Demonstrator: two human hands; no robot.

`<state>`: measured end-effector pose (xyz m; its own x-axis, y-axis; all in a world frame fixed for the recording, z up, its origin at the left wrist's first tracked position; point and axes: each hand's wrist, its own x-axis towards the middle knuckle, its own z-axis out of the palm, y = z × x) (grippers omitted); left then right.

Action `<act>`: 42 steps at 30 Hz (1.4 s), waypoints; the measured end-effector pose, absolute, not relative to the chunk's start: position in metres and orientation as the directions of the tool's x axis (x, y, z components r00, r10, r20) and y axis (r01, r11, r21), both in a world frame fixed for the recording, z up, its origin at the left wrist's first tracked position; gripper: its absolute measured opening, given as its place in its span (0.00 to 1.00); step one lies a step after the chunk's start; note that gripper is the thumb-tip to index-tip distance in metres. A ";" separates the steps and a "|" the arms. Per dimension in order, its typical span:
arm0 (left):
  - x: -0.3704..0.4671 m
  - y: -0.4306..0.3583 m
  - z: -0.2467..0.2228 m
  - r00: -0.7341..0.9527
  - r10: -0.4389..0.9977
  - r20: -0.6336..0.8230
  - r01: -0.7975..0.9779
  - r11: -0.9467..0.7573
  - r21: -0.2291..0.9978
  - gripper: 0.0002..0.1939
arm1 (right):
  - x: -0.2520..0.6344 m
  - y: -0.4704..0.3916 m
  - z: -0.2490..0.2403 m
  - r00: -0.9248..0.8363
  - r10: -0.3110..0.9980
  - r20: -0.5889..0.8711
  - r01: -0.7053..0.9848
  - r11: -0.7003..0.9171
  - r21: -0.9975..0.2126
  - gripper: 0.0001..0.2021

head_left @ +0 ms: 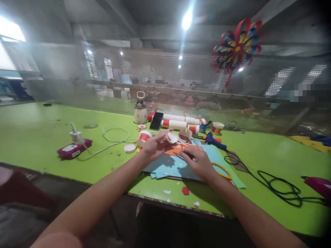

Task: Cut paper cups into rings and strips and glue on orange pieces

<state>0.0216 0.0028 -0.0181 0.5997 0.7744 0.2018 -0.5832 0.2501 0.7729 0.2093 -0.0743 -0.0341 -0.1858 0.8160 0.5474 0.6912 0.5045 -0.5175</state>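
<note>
From where I stand, a red-and-white cup point(144, 138) sits just beside the left hand point(156, 146), which holds a white piece point(171, 137) at its far end. The piece lies ahead and leftward of the right hand point(198, 160), apart from it; the left is the nearer of the 2. Below the piece, not seen touching it, is the tip of a slim metal tool point(179, 156), its long axis slanting down rightward into the right hand's narrow pinch. A yellow loop point(223, 169) lies by that wrist.
</note>
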 end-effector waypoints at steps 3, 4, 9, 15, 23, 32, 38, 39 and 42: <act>0.025 0.002 -0.025 0.653 0.733 0.191 -0.537 0.269 0.800 0.18 | 0.214 -0.068 -0.034 -0.125 0.814 0.568 0.652 0.499 -0.571 0.09; 0.026 0.001 -0.026 0.675 0.713 0.188 -0.520 0.280 0.807 0.19 | 0.215 -0.066 -0.033 -0.117 0.817 0.565 0.632 0.500 -0.592 0.10; 0.029 -0.006 -0.026 0.754 0.626 0.200 -0.490 0.332 0.806 0.22 | 0.212 -0.067 -0.029 -0.188 0.821 0.539 0.533 0.546 -0.646 0.21; 0.032 -0.013 -0.026 0.792 0.562 0.239 -0.491 0.354 0.796 0.22 | 0.200 -0.071 -0.030 -0.175 0.787 0.592 0.517 0.585 -0.625 0.22; 0.035 -0.019 -0.021 0.795 0.542 0.273 -0.503 0.336 0.796 0.21 | 0.196 -0.080 -0.024 -0.117 0.792 0.599 0.500 0.568 -0.653 0.29; 0.032 -0.011 -0.025 0.830 0.496 0.254 -0.428 0.276 0.861 0.20 | 0.197 -0.075 -0.027 -0.135 0.792 0.595 0.585 0.549 -0.598 0.27; 0.028 -0.001 -0.023 0.793 0.590 0.148 -0.272 0.126 0.954 0.23 | 0.206 -0.067 -0.031 -0.103 0.789 0.606 0.661 0.510 -0.551 0.29; 0.028 0.000 -0.023 0.784 0.605 0.138 -0.242 0.093 0.966 0.24 | 0.207 -0.067 -0.031 -0.092 0.786 0.611 0.679 0.499 -0.539 0.29; 0.028 0.001 -0.018 0.741 0.656 0.141 -0.175 -0.015 0.985 0.23 | 0.207 -0.067 -0.030 -0.108 0.779 0.617 0.718 0.490 -0.494 0.30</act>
<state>0.0282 0.0012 -0.0184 0.7413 0.6561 0.1414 -0.1746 -0.0149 0.9845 0.2071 -0.0665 -0.0304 -0.1076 0.7794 0.6173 0.7184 0.4901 -0.4936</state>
